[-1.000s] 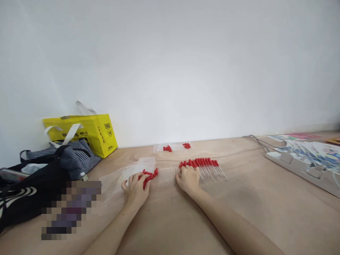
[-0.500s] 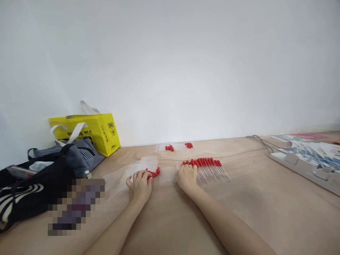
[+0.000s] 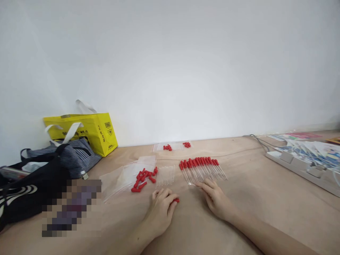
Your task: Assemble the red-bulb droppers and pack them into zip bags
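Observation:
My left hand (image 3: 162,209) is closed near the front of the table, with a red rubber dropper bulb (image 3: 176,200) poking out between thumb and fingers. My right hand (image 3: 214,197) pinches a clear glass dropper tube (image 3: 195,185) whose end points left, apart from the left hand. Loose red bulbs (image 3: 143,175) are heaped left of a row of bare glass tubes (image 3: 165,176). Behind my right hand lies a slanted row of droppers with red bulbs fitted (image 3: 199,163). Most of the held tube is hidden by the fingers.
Flat clear plastic bags (image 3: 119,177) lie left of the loose bulbs. Against the wall is a bag of more bulbs and tubes (image 3: 175,146). A yellow carrier bag (image 3: 103,134) and a black bag (image 3: 47,191) stand left. A white power strip (image 3: 305,173) lies right.
My left hand has left the bulb heap and come right and nearer with one red bulb. My right hand has drawn back from the tubes, now holding one glass tube.

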`<state>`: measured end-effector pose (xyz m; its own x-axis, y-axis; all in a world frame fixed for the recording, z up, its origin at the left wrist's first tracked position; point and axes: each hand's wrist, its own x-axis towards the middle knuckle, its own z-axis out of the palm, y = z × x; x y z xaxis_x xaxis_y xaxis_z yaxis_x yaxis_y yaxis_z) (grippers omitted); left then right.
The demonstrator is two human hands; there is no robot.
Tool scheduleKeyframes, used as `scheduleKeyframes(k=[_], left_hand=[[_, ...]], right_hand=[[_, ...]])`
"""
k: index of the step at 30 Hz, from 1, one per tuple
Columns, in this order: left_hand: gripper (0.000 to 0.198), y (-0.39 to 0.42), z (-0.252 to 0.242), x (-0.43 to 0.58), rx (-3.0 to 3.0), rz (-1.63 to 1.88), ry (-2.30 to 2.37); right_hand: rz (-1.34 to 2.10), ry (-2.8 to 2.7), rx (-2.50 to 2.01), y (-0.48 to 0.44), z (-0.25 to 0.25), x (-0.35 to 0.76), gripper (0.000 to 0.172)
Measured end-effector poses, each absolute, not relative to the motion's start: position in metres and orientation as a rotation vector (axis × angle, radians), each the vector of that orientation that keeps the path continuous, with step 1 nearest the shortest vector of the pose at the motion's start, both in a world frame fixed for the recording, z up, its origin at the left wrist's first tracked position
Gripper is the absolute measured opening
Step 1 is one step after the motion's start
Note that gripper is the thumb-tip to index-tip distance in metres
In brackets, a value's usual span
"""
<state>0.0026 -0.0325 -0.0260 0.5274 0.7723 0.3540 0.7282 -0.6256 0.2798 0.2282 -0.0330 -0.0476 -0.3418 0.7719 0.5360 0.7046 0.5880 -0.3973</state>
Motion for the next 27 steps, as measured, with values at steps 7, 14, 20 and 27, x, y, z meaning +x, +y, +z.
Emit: scheduleKeyframes(k=[7,14,20,27], left_hand=[[0.015,-0.032,-0.024,0.006,2.505,0.731,1.366],[0.014,-0.027,-0.029,0.005,2.364,0.86,1.333],[0.015,-0.027,-0.029,0.006,2.171,0.968,1.208],[0.019,-0.028,-0.028,0.007,2.052,0.958,1.234]], right_hand=[[0.22,-2.186,-1.148,-0.041,-0.04,0.207,0.019],[0.233,-2.136,-1.109,-0.042,-0.044,0.199,0.017],[0.205,-2.163,-1.062,-0.044,-0.042,0.192,0.017],[0.214,-2.185,-1.062,-0.046,-0.044,0.191,0.017]])
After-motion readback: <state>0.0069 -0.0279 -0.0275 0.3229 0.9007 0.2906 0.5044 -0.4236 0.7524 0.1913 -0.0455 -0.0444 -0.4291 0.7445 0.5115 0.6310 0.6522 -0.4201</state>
